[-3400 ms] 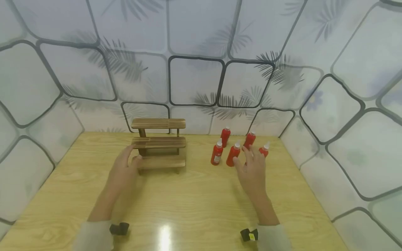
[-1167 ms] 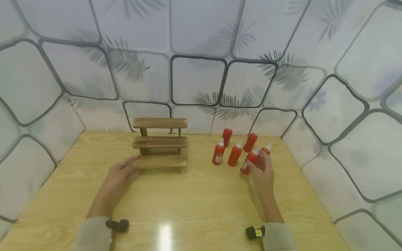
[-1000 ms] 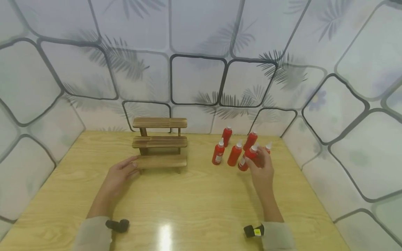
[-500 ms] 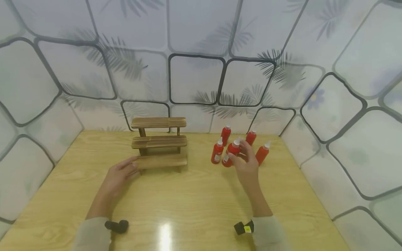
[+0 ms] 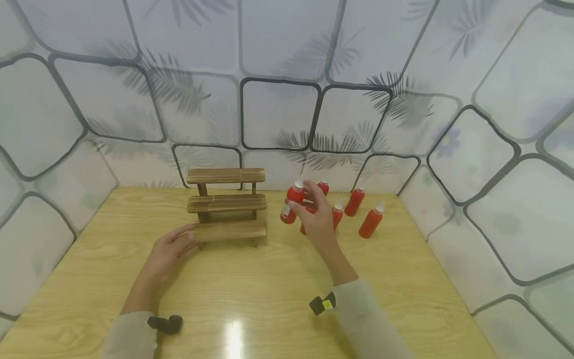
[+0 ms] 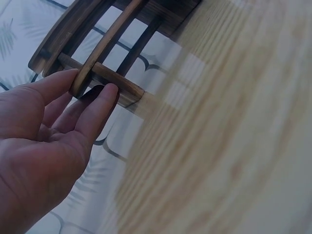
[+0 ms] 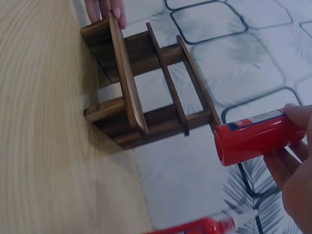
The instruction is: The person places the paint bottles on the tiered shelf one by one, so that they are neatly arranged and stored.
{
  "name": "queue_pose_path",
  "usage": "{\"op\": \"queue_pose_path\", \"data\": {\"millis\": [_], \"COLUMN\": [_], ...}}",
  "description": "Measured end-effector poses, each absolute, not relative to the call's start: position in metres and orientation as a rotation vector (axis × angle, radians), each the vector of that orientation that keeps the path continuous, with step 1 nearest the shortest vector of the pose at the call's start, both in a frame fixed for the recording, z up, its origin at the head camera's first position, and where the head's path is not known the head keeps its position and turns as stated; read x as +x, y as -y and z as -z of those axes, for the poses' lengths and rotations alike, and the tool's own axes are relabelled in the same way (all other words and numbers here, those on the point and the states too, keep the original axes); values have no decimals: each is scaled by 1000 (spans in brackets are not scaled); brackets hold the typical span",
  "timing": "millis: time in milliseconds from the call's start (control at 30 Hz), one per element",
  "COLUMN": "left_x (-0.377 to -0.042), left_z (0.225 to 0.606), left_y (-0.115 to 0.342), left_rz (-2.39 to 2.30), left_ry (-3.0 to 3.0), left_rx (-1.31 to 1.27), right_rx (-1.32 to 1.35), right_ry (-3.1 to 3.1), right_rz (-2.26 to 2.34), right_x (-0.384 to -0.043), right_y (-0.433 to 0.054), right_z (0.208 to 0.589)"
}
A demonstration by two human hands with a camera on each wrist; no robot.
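Note:
A red squeeze bottle (image 5: 292,202) with a white nozzle cap and a pale label is held up by my right hand (image 5: 316,217), thumb on one side and fingers on the other. In the right wrist view the bottle (image 7: 253,139) is tilted, apart from the rack. A three-step wooden rack (image 5: 226,203) stands left of it with bare steps. My left hand (image 5: 168,252) grips the left end of its lowest step. In the left wrist view the thumb and a finger of my left hand (image 6: 53,131) lie on either side of the step's end.
Several more red bottles (image 5: 370,222) stand on the right of the wooden table (image 5: 251,294), two partly hidden behind my right hand. Patterned wall covering (image 5: 280,114) encloses the table's back and sides, close behind the rack.
My right hand took hold of a bottle in the right-hand group, then lifted it and carried it left toward the rack. My left hand moved down onto the lowest step and stays there.

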State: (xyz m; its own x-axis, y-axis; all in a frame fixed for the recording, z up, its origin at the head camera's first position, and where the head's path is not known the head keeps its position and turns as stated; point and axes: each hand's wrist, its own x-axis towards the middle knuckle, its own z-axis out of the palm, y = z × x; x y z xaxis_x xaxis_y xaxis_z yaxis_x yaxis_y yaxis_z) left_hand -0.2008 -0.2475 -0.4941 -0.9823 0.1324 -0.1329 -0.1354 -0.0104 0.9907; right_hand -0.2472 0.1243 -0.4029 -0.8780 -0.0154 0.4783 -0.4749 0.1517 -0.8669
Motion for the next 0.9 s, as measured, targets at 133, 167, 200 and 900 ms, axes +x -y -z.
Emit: {"op": "queue_pose_path", "data": {"millis": [133,167,200,900], "left_x": [-201,-201,-200,-205], "left_z": [491,491,490,496], "left_y": [249,250,251,254], "left_rz": [-2082,-2068,-2055,-2051], "left_ry": [-2092,-2103,-2109,-2109], "left_rx": [20,30,41,96], "right_rx": [521,527,528,610], "right_ry": [2066,2067,2069,2101], "right_rz": [-1762,-1762,-1770,-1817], "right_x": [-256,-257,-258,-297], "right_y": [-103,-98,-94,-16], "right_z": [397,396,395,369]}}
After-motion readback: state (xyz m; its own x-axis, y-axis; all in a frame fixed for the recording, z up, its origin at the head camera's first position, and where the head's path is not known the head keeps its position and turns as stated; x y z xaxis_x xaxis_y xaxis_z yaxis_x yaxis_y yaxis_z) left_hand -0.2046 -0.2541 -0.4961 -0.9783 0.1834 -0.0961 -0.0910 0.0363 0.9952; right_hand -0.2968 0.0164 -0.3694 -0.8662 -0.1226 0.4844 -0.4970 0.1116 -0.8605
